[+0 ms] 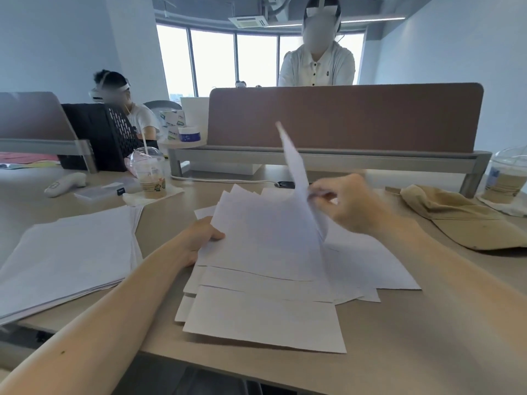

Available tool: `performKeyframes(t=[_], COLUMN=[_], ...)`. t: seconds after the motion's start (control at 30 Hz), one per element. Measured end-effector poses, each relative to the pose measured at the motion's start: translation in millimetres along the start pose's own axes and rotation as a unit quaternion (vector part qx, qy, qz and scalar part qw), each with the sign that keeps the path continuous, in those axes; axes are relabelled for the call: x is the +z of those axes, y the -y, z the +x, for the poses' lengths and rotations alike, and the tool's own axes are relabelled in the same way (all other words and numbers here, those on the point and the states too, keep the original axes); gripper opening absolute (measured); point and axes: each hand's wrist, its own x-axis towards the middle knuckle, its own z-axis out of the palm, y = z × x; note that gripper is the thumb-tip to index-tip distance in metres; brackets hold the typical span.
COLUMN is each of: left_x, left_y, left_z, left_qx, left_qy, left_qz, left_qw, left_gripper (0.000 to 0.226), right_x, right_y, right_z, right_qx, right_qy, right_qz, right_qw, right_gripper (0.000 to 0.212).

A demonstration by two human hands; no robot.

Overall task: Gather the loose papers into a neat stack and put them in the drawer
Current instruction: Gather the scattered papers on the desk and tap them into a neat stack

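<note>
Left hand (201, 238) on my feed grips the left edge of the loose papers (265, 317), thumb lying on top of the sheets and the other fingers hidden under them. Those papers sit on the desk (413, 352) right in front of the wearer, near its front edge. They are plain white sheets, unevenly fanned, each slid a little off the next, so their lower edges step toward the camera and corners poke out at the back and to the right. I can make out no print on them. A bit farther in and blurred, the right hand (352, 205) has its fingers curled and pinches the edge of one sheet (296, 169), which stands lifted off the pile, nearly upright and bowed. Off to the left lies a second stack (71, 258) of white paper, squarer than the fan and apart from it. A tan cap (462, 223) rests on the desk to the right. Beyond, a lidded cup (149, 173) with a straw stands at left and another cup (504, 178) at far right, both before a brown divider (342, 118). Behind it I see one person (316, 67) standing and another (125, 109) seated.
</note>
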Motion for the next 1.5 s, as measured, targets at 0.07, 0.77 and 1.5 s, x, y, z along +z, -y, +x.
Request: performKeyframes(t=[0.07,0.77,1.5], left_x=[-0.7,-5.7,-10.2], left_y=[1.6,8.0,18.2], left_z=[2.1,28.9,43.0], left_qx=[0.011,0.028,0.04], left_qy=[-0.025,-0.063,-0.043], left_qz=[-0.014,0.086,0.041], left_qw=[1.0,0.994,0.997], left_gripper=[0.031,0.055,0.051], right_x=[9.7,39.4,66.4], right_y=[15.5,-0.2,-87.3], right_z=[-5.5,-44.0,3.3], right_qx=[-0.039,0.234,0.623], right_qy=[0.085,0.068,-0.049], right_qz=[-0.015,0.114,0.329], right_qw=[0.995,0.963,0.708], right_gripper=[0.014,0.022,0.009])
